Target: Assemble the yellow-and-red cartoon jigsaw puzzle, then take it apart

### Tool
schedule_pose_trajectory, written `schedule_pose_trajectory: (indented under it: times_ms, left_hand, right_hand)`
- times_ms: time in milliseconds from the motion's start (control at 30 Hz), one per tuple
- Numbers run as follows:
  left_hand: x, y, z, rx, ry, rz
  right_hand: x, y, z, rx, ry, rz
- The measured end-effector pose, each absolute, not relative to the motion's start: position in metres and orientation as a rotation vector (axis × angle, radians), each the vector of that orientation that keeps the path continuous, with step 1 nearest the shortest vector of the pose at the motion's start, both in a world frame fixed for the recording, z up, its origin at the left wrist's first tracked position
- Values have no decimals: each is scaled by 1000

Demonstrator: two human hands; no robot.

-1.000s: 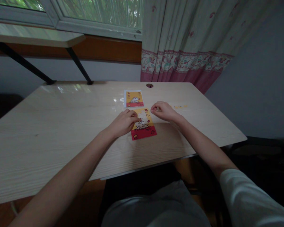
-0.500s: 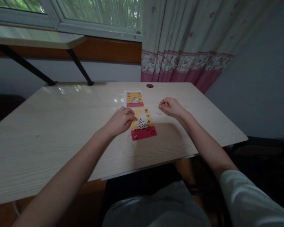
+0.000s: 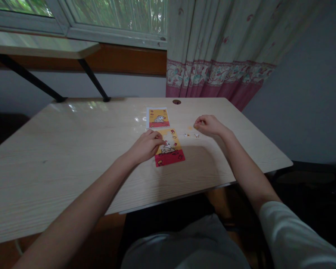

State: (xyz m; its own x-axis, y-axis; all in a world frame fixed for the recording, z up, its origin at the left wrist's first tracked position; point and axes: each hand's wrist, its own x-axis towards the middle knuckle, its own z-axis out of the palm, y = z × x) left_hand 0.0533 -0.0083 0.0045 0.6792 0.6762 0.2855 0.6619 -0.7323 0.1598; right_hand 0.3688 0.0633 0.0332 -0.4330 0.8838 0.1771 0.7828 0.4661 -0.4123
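Note:
A yellow-and-red jigsaw puzzle with a white cartoon animal lies flat on the table; its upper part shows pale gaps. My left hand rests on its left edge, fingers apart and slightly bent, covering part of that side. Right of the puzzle lie small loose pieces: a white one with dark lines, another like it and a yellowish piece. Just beyond them, low over the table, my right hand has its fingertips pinched together. Whatever may be between them is hidden.
Behind the puzzle lies a picture card with the same design and a white border. A round cable hole sits near the table's back edge. At the left, black supports carry a raised shelf. A curtain hangs behind.
My right hand has shifted a little to the right, uncovering the yellowish piece and one white piece. My left hand's fingers have moved slightly further over the puzzle.

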Motion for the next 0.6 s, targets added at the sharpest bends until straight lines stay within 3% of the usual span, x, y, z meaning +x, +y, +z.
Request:
schedule_pose_trajectory:
  times_ms: [367, 600]
  left_hand:
    - [58, -15, 6, 2801, 1007, 491]
    - [55, -14, 9, 2813, 990, 514]
  right_hand:
    - [356, 58, 26, -1333, -2473, 646]
    - [343, 57, 20, -1296, -2585, 571]
